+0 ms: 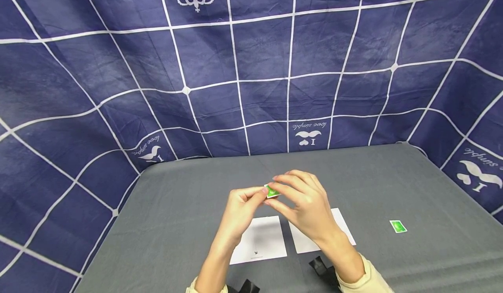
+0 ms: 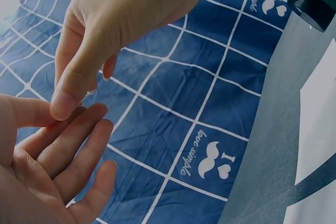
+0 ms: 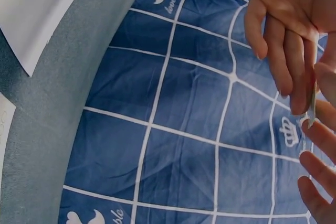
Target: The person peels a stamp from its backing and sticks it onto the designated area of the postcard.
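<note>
Up over the table, my two hands meet at a small green card [image 1: 273, 192] with a white border. My left hand [image 1: 238, 206] pinches its left side, thumb on the green face. From the other side my right hand [image 1: 308, 202] pinches it between thumb and index finger, with the other fingers spread behind. The right wrist view shows the card [image 3: 313, 103] nearly edge-on between the fingertips. In the left wrist view the fingers of both hands hide most of it.
Two white sheets [image 1: 261, 240] [image 1: 342, 226] lie side by side on the grey table [image 1: 188, 197] below my hands; the left one bears a small dark mark. Another green card [image 1: 398, 226] lies to the right. A blue curtain [image 1: 259, 101] with white lines stands behind the table.
</note>
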Demonstrator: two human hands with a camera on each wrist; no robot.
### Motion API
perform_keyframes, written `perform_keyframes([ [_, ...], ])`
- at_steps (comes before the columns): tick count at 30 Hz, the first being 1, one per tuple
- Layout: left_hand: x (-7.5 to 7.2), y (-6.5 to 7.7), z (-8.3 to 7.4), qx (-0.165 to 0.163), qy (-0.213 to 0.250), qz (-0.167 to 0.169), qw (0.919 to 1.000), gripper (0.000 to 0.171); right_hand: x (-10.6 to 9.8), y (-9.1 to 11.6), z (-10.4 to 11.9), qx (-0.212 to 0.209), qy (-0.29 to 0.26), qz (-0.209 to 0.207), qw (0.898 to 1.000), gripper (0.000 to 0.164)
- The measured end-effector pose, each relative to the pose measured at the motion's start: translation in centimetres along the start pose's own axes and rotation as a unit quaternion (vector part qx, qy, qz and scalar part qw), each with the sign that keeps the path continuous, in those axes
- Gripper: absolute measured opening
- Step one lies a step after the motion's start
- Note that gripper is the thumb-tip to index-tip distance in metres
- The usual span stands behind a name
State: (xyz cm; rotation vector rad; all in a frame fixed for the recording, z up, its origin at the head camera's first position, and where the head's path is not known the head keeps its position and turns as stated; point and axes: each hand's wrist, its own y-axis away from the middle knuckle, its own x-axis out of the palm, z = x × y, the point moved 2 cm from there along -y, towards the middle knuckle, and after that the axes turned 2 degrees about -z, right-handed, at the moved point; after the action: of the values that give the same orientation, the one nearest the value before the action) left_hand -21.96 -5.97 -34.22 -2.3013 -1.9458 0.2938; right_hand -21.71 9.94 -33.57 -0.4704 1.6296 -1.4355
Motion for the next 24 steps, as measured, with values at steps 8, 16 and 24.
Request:
perform_keyframes([
  [8, 0.09, -0.07, -0.07, -0.004, 0.000, -0.015, 0.9999, 0.023, 0.31, 0.27, 0.11, 0.014, -0.020, 0.011, 1.000, 0.033],
  [16, 0.26, -0.05, -0.08, -0.001, 0.005, -0.019, 0.9998, 0.024, 0.32, 0.29, 0.14, 0.019, -0.026, 0.021, 0.999, 0.035],
  [24, 0.38, 0.01, -0.13, -0.001, 0.009, -0.021, 0.9997, 0.028, 0.45, 0.32, -0.05, 0.020, -0.048, 0.014, 0.999, 0.035],
])
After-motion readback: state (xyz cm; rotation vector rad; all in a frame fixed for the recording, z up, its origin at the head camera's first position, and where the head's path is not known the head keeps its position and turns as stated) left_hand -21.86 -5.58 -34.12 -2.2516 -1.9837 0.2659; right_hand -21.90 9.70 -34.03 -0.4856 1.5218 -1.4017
